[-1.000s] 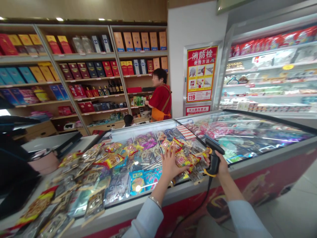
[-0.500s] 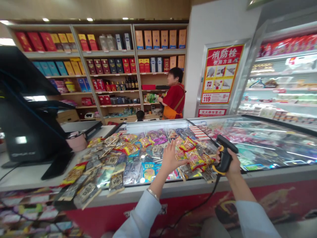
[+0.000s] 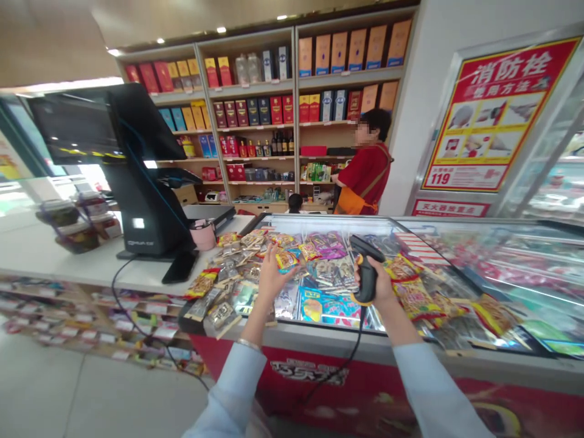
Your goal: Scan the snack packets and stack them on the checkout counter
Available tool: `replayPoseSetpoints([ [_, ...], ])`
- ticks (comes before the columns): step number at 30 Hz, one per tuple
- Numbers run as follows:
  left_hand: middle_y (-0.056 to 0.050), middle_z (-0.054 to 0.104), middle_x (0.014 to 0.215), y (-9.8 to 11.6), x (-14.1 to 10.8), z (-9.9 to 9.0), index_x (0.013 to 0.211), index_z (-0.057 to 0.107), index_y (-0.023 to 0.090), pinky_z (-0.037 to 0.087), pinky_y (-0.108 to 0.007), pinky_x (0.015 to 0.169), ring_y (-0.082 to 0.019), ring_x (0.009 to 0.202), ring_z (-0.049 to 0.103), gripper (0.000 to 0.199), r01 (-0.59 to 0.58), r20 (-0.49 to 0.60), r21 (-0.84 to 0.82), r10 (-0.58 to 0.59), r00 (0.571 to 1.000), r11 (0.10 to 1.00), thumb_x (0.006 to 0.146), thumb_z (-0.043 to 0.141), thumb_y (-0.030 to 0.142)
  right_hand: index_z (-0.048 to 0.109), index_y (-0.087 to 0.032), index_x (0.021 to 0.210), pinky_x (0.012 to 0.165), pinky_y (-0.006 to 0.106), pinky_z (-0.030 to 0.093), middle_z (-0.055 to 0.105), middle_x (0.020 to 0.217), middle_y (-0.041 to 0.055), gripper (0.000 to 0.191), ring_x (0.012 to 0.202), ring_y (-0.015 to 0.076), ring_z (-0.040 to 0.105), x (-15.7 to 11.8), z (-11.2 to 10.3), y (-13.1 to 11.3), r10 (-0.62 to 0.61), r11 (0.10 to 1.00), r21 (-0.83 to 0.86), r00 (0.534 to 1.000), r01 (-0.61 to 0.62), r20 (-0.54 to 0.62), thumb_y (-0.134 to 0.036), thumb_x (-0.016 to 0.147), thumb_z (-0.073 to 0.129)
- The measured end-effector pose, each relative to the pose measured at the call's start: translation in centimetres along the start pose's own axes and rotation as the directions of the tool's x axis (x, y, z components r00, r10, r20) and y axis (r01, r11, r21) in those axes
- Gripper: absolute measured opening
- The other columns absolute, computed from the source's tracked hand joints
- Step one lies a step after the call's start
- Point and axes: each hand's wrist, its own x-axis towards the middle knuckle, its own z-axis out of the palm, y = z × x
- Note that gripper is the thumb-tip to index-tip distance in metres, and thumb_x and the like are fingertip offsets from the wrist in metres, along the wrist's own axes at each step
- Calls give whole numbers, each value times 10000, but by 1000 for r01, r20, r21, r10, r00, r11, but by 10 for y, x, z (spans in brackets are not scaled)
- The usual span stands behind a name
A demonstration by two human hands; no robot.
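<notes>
Within right hand (image 3: 383,285), partly hidden scanner (image 3: 367,280)

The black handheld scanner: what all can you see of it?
The scanner is pistol-shaped, black with yellow-orange trim, and looks plastic. Its elongated head tops a roughly upright grip, wrapped by the right hand. A dark cable hangs from the grip's bottom. It is above the glass-topped case. Whether it is on cannot be told.

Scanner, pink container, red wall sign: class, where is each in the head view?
Scanner (image 3: 367,278), head view: its black handle.
Pink container (image 3: 203,236), head view: its outer side.
Red wall sign (image 3: 491,114), head view: its picture panels.
</notes>
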Motion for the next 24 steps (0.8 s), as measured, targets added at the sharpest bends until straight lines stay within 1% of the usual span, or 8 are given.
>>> replayPoseSetpoints([
  [4, -247, 442, 1435, -48, 1, -6, 1400, 384, 106, 377, -508, 1081, -359, 1349, 429, 716, 219, -120, 245, -195, 973, 944, 804, 642, 408, 596, -202, 749, 346, 213, 427, 596, 586, -12, 265, 400, 105, 503, 22, 35, 37, 93, 996, -9, 992, -93, 87, -449, 730, 689],
  [6, -277, 476, 1395, -63, 0, -3, 1380, 397, 61, 398, -505, 1056, -366, 1311, 468, 657, 261, -143, 325, -225, 964, 909, 832, 595, 363, 611, -190, 746, 349, 214, 430, 604, 589, -7, 270, 400, 102, 498, 29, 48, 55, 122, 993, -8, 986, -122, 117, -445, 724, 695],
  [8, -275, 503, 1371, -70, -2, 0, 1371, 409, 52, 414, -484, 1041, -348, 1277, 501, 585, 256, -157, 375, -211, 965, 891, 866, 532, 319, 624, -177, 749, 348, 218, 427, 605, 583, 0, 285, 405, 107, 507, 35, 58, 73, 175, 985, -20, 974, -174, 144, -446, 707, 709],
  [12, -224, 550, 1325, -67, -3, 2, 1314, 479, 72, 440, -423, 999, -305, 1224, 534, 440, 212, -169, 485, -146, 975, 848, 910, 400, 227, 636, -160, 741, 341, 211, 406, 596, 571, -3, 324, 398, 100, 503, 43, 66, 99, 278, 960, -27, 951, -277, 137, -460, 661, 730],
  [15, -205, 575, 1247, -60, -4, -1, 1207, 547, 84, 466, -394, 902, -305, 1135, 564, 375, 222, -157, 597, -159, 975, 771, 922, 374, 257, 646, -149, 735, 349, 202, 396, 591, 573, -10, 360, 404, 88, 498, 45, 66, 111, 346, 938, -7, 929, -348, 130, -486, 640, 731],
  [19, -168, 613, 1052, -60, -8, -2, 1066, 587, 109, 462, -369, 794, -300, 989, 598, 341, 254, -95, 693, -264, 960, 674, 902, 441, 369, 647, -150, 744, 360, 207, 391, 588, 568, -13, 367, 404, 89, 496, 45, 60, 123, 379, 924, 13, 919, -383, 110, -498, 651, 720],
  [22, -166, 630, 1018, -65, -11, 0, 1079, 575, 106, 449, -369, 806, -312, 992, 597, 390, 257, -76, 722, -295, 953, 642, 862, 521, 426, 630, -156, 725, 370, 211, 391, 582, 548, -11, 364, 394, 91, 489, 45, 56, 129, 385, 922, 11, 920, -387, 80, -508, 669, 706],
  [24, -168, 648, 997, -65, -11, 0, 1098, 567, 102, 445, -367, 816, -315, 1001, 598, 396, 253, -67, 722, -299, 952, 644, 852, 546, 412, 626, -157, 728, 375, 213, 392, 586, 550, -8, 369, 398, 94, 493, 46, 55, 129, 381, 924, 15, 922, -383, 73, -513, 673, 703],
])
